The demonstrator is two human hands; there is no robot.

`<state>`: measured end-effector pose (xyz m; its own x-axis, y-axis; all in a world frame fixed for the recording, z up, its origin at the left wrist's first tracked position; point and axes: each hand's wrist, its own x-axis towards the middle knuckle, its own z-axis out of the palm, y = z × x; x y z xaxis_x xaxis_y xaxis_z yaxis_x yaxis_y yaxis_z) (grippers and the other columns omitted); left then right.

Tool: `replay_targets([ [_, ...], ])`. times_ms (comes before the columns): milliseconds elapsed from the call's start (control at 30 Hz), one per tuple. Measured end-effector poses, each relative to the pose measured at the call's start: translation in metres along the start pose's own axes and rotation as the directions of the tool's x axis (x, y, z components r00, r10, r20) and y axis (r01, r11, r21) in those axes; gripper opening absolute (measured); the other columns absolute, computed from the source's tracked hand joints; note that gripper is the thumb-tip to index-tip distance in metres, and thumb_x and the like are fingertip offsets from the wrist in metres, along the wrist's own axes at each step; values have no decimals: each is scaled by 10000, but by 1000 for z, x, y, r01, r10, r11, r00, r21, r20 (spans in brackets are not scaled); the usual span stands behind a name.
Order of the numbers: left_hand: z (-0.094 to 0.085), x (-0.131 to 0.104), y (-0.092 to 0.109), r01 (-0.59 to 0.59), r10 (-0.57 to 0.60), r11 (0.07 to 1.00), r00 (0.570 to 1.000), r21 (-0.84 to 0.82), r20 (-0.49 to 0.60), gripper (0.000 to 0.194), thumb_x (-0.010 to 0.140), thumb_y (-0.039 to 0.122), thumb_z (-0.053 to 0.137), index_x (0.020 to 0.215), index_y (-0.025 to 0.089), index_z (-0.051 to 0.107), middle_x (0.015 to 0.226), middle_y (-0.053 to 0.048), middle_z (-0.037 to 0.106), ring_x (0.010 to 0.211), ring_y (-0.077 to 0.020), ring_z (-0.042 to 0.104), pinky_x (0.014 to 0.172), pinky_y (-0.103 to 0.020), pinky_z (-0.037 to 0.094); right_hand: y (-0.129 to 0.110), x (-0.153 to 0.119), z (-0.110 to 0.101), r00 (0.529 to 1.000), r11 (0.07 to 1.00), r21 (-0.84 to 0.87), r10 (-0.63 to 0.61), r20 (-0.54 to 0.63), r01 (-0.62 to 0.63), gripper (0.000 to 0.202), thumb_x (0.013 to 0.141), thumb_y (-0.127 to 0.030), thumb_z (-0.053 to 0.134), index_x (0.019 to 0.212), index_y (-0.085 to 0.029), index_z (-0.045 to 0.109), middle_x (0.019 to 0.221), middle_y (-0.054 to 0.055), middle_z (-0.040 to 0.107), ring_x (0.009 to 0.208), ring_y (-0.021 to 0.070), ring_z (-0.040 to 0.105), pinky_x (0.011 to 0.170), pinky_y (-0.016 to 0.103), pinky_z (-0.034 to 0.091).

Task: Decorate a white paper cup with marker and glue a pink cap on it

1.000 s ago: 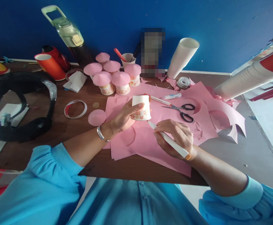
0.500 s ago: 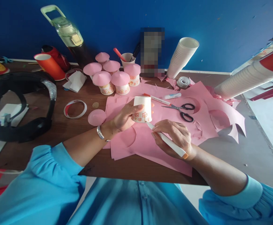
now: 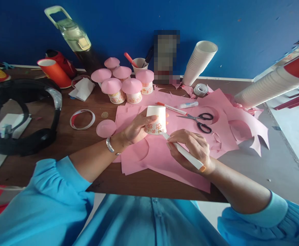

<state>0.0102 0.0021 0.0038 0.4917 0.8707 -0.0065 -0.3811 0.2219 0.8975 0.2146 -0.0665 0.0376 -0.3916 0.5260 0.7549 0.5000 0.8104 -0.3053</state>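
A white paper cup (image 3: 155, 118) with red flowers and small marks drawn near its rim is held upside down in my left hand (image 3: 136, 129), fingers wrapped round its side. In my right hand (image 3: 190, 147) is a white marker (image 3: 187, 156) with an orange end, its tip at the cup's lower right edge. Beneath both hands lie sheets of pink paper (image 3: 162, 153). Black-handled scissors (image 3: 200, 121) rest on them, beside a red-and-white marker (image 3: 173, 108) and a clear glue tube (image 3: 187, 105).
Several decorated cups with pink cone tops (image 3: 132, 86) stand behind. One pink cone (image 3: 106, 128) and a tape roll (image 3: 82, 119) lie left. Stacked white cups (image 3: 200, 63), a small tape roll (image 3: 201, 89) and a tall bottle (image 3: 75, 37) line the back. A black head strap (image 3: 23, 147) sits far left.
The right hand and marker tip have shifted slightly to the right along the cup's lower edge. My left hand and the cup stay nearly still.
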Motion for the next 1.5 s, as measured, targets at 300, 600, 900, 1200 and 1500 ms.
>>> replay_targets([
  [300,1,-1,2,24,-24,999,1000,-44,2,439,924,504,750,1209,170,749,1113,-109,802,1027,-276,753,879,-375,597,-2,0,-2,1000,999,31,-9,-2,9,235,908,-31,663,1050,-214,620,781,0,720,660,161,733,606,263,611],
  [600,5,-2,6,32,-32,999,999,-12,0,475,892,507,775,1235,183,716,1098,-90,776,977,-245,721,840,-361,582,-3,1,-1,999,998,54,-31,11,30,222,940,-53,656,1080,-220,614,783,-9,717,667,150,728,614,266,625],
  [900,5,-3,7,-6,6,999,1000,40,1,429,916,498,757,1214,195,698,1079,-83,771,968,-253,719,828,-364,569,-2,1,-1,999,999,44,-21,33,20,226,930,-40,644,1066,-219,627,783,-11,716,659,153,725,589,269,612],
  [1200,11,-3,14,-17,14,995,999,95,36,453,879,521,794,1190,201,714,1045,-76,767,923,-240,707,780,-352,547,-1,-1,1,999,999,44,-19,29,17,213,948,-47,651,1068,-221,620,829,-2,731,703,150,745,622,263,625],
  [1500,9,-2,13,-20,13,994,998,110,64,536,903,528,765,1324,207,679,1037,-80,765,929,-247,709,797,-362,540,-2,0,0,999,997,62,-53,11,52,225,935,-41,657,1070,-213,604,788,-10,709,675,148,731,621,266,627],
])
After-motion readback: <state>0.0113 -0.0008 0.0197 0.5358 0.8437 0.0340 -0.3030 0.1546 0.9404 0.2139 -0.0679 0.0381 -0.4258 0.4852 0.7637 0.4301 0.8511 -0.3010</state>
